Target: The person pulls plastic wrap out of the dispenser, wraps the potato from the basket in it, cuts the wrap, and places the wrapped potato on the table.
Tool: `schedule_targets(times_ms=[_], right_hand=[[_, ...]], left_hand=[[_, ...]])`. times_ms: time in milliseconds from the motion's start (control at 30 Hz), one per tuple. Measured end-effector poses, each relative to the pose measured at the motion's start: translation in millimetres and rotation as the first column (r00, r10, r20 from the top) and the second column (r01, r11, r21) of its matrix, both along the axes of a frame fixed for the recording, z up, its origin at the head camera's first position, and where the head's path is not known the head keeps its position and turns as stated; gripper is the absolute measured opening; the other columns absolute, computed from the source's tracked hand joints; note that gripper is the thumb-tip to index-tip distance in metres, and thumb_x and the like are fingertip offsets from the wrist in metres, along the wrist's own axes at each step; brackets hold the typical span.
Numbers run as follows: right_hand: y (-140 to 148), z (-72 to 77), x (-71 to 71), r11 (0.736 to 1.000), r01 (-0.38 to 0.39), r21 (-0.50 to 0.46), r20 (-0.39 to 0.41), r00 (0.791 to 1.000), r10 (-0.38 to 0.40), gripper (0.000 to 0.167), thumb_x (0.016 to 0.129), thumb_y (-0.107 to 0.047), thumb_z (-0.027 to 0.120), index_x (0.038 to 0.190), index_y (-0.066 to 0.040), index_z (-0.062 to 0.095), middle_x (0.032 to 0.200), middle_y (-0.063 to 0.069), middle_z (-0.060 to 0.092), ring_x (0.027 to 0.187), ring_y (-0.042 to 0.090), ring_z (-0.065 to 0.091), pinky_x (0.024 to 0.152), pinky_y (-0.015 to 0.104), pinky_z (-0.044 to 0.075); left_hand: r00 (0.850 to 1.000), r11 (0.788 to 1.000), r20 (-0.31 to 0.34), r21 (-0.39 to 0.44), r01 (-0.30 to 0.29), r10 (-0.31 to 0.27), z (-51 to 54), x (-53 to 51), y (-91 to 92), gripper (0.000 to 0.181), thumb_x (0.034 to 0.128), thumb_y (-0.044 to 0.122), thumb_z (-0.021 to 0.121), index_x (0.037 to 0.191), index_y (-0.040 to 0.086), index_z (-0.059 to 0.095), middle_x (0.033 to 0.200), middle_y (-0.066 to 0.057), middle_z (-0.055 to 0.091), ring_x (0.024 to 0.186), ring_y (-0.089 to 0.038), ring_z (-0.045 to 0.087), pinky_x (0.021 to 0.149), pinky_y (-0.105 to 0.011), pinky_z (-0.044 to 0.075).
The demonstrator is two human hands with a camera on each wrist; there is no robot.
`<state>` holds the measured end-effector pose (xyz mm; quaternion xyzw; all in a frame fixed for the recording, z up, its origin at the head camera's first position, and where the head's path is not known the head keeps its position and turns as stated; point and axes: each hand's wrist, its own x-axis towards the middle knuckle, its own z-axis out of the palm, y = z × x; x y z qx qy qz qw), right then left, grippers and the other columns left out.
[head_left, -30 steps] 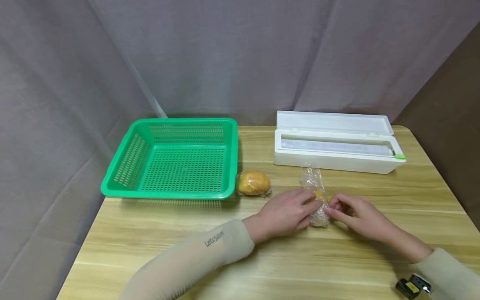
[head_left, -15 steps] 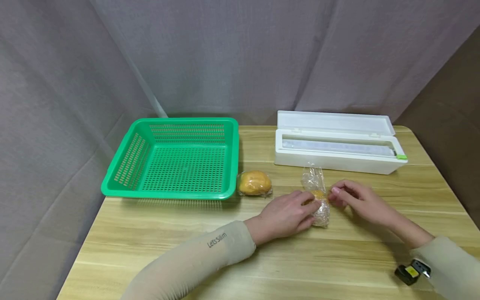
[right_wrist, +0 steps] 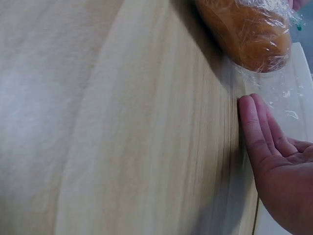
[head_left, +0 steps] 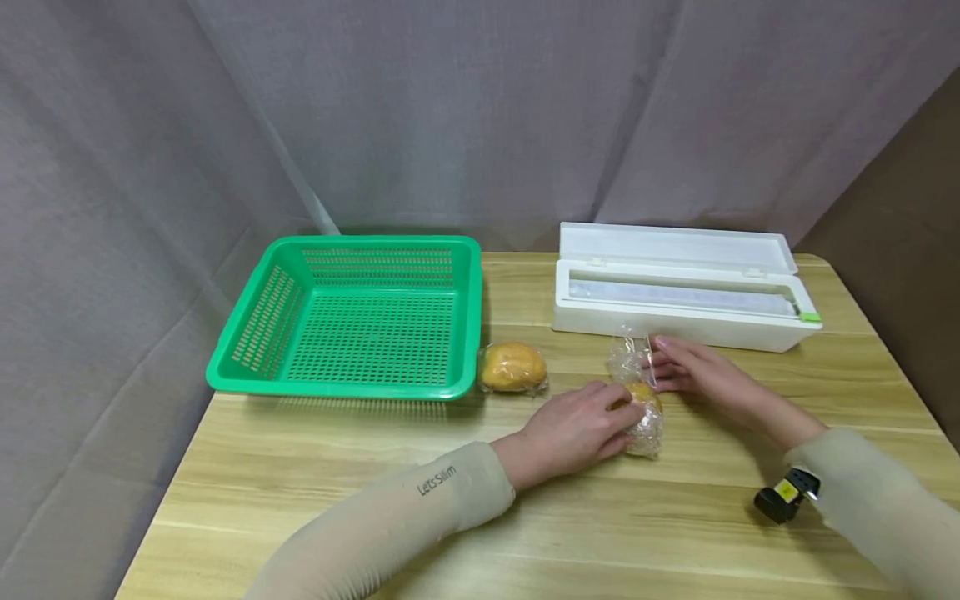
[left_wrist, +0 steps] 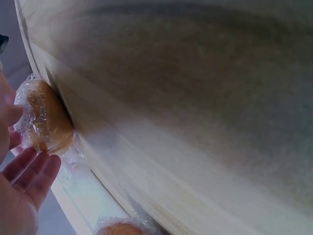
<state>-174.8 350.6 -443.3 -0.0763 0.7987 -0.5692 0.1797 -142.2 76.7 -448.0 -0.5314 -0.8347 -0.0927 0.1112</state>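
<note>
A mango [head_left: 647,397] wrapped in clear cling film lies in front of the white box in the head view. My left hand [head_left: 576,429] holds it from the left; in the left wrist view the thumb and fingers are about the film-covered mango [left_wrist: 59,120]. A loose tail of cling film [head_left: 627,360] spreads from its far end towards the box. My right hand [head_left: 701,375] is beside this tail, fingers extended and close together. In the right wrist view those fingers [right_wrist: 255,120] lie by the film, apart from the mango [right_wrist: 244,36]. Whether they touch the film I cannot tell.
Another film-wrapped mango [head_left: 513,367] lies to the left, beside a green plastic basket [head_left: 345,389]. At the back right stands a white cling film dispenser [head_left: 675,327], lid raised, with a roll [head_left: 678,294] inside. Grey curtain [head_left: 450,125] hangs behind the wooden table [head_left: 360,467].
My right hand has moved away from the mango's near right side to the film tail at its far end, and its fingers have straightened. The left hand stays on the mango.
</note>
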Motion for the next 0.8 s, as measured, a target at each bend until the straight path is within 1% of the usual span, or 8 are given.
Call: schedule_targets(times_ms=[167,233,400,467,500,600,700,800], right_hand=[[-3,0.1,-2.3,0.999,-0.002,0.052,-0.048,0.999,0.004,0.061,0.118,-0.032,0.038,0.153,0.018,0.037,0.136,0.026,0.061,0.109,0.003,0.066,0.094,0.023,0.057],[-5,0.9,-2.0,0.998,-0.013,0.058,-0.069,0.997,0.017,0.056,0.118,-0.029,0.040,0.152,0.015,0.041,0.139,0.025,0.060,0.111,0.002,0.067,0.095,0.023,0.057],[-9,3.3,-1.6,0.999,-0.024,0.036,-0.101,0.995,0.027,0.049,0.116,-0.025,0.046,0.153,0.007,0.040,0.145,0.028,0.052,0.115,0.002,0.066,0.096,0.025,0.057],[-11,3.7,-2.1,1.000,-0.020,0.019,-0.107,0.994,0.022,0.046,0.116,-0.022,0.049,0.152,0.005,0.039,0.142,0.026,0.056,0.114,0.003,0.067,0.096,0.025,0.058],[-12,3.7,-2.7,1.000,-0.018,0.009,-0.110,0.994,0.019,0.045,0.115,-0.021,0.050,0.151,0.004,0.038,0.139,0.022,0.060,0.114,0.003,0.068,0.096,0.025,0.058],[-15,2.3,-4.2,1.000,0.002,-0.030,-0.123,0.992,-0.006,0.042,0.114,-0.016,0.053,0.149,0.001,0.038,0.129,0.005,0.070,0.112,0.005,0.069,0.094,0.025,0.058],[-18,0.1,-6.6,0.999,0.026,-0.044,-0.173,0.984,-0.033,0.041,0.113,-0.014,0.054,0.149,0.001,0.041,0.123,-0.010,0.073,0.112,0.004,0.069,0.093,0.023,0.058],[-20,-0.4,-8.6,0.997,0.047,-0.055,-0.244,0.968,-0.059,0.039,0.113,-0.013,0.055,0.147,0.004,0.048,0.121,-0.011,0.075,0.111,0.002,0.070,0.093,0.019,0.057]], left_hand=[[1.000,1.000,0.011,-0.019,0.006,-0.006,2.6,0.1,1.2,0.040,0.1078,0.038,0.064,0.144,0.021,0.066,0.135,0.000,0.064,0.120,-0.013,0.064,0.099,-0.019,0.053],[1.000,1.000,0.017,-0.024,0.006,-0.006,3.2,0.1,1.2,0.041,0.1077,0.038,0.064,0.145,0.021,0.066,0.135,0.000,0.064,0.120,-0.013,0.064,0.098,-0.019,0.053],[1.000,0.999,0.025,-0.032,0.004,-0.004,3.6,-0.6,0.4,0.042,0.1079,0.038,0.064,0.146,0.021,0.066,0.134,0.001,0.063,0.119,-0.013,0.064,0.096,-0.019,0.053],[1.000,0.999,0.025,-0.036,0.002,-0.001,3.4,-1.0,0.0,0.042,0.1079,0.039,0.064,0.146,0.021,0.065,0.134,0.001,0.063,0.120,-0.013,0.064,0.096,-0.019,0.053],[1.000,0.999,0.025,-0.039,0.000,0.001,3.4,-1.2,-0.1,0.042,0.1079,0.039,0.064,0.146,0.022,0.065,0.135,0.001,0.063,0.120,-0.013,0.064,0.096,-0.019,0.053],[1.000,0.999,0.029,-0.045,-0.004,0.005,3.4,-1.1,-0.4,0.043,0.1080,0.039,0.064,0.147,0.022,0.065,0.135,0.001,0.063,0.121,-0.013,0.063,0.096,-0.019,0.053],[0.999,0.999,0.031,-0.046,-0.007,0.008,3.7,-0.9,-0.4,0.041,0.1082,0.039,0.064,0.146,0.022,0.065,0.135,0.002,0.063,0.121,-0.013,0.063,0.094,-0.019,0.054],[0.999,0.999,0.031,-0.047,-0.008,0.009,3.9,-0.8,-0.2,0.040,0.1083,0.038,0.063,0.145,0.023,0.066,0.135,0.002,0.063,0.120,-0.013,0.063,0.092,-0.019,0.055]])
